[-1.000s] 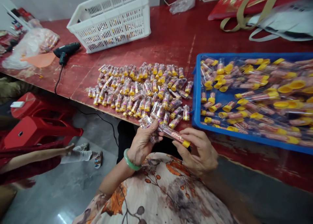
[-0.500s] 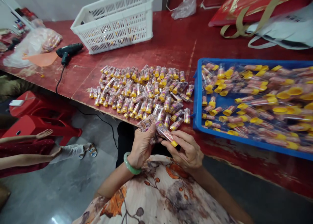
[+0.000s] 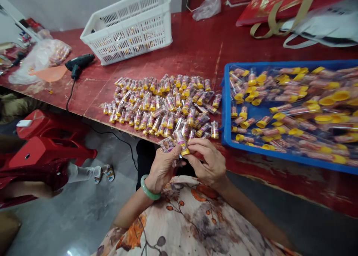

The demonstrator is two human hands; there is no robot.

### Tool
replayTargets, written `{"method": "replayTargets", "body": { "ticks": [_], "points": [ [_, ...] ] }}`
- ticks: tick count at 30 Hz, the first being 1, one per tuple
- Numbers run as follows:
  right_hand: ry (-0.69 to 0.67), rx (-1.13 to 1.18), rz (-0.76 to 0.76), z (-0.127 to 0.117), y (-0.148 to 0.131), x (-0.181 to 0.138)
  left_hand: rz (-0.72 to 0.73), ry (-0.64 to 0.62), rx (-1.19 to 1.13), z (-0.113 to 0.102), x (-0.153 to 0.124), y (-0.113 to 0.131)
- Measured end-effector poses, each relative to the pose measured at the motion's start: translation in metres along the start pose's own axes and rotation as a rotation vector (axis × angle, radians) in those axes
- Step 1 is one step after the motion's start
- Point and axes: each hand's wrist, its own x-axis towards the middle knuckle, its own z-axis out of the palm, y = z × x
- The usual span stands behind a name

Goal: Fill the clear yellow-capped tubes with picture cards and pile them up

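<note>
My left hand (image 3: 164,162), with a green bangle at its wrist, is closed around some printed film sleeves (image 3: 167,144). Its thumb also presses against a small clear tube (image 3: 179,138) with a yellow cap and a printed wrap. The fingertips of my right hand (image 3: 208,161) pinch this tube near its yellow end. Just beyond my hands, a large group of similar wrapped tubes (image 3: 152,101) covers the front of the red table (image 3: 192,58). To the right, a blue tray (image 3: 225,110) holds many unwrapped tubes with yellow caps and pinkish contents.
A white plastic crate (image 3: 131,36) stands at the back, with a dark heat gun (image 3: 79,62) left of it. Plastic bags (image 3: 39,58) lie far left. Red stools (image 3: 50,147) and another person's leg (image 3: 84,174) are at the left. A red bag (image 3: 260,9) lies back right.
The tube has gone from lying slanted to the right to standing more upright, its printed wrap now covering more of it. My right hand has moved slightly left. The other person's arms have lowered.
</note>
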Motion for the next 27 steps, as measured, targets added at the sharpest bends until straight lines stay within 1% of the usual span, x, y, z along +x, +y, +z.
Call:
{"method": "replayTargets", "body": {
  "ticks": [4,10,19,23,27],
  "points": [
    [0.022,0.012,0.007,0.002,-0.002,0.004,0.013,0.006,0.041,0.002,-0.004,-0.001],
    [0.068,0.028,0.032,0.004,0.0,0.0,0.014,0.033,0.056,0.006,-0.009,-0.001],
    [0.014,0.023,0.018,-0.005,0.0,0.001,0.041,-0.057,0.064,0.002,-0.004,-0.001],
    [0.038,-0.002,-0.023,-0.003,-0.001,-0.004,0.039,-0.07,0.091,0.003,-0.006,-0.001],
    [0.083,-0.058,-0.056,0.001,-0.001,-0.011,0.034,-0.036,0.105,0.006,-0.009,-0.001]
  ]
}}
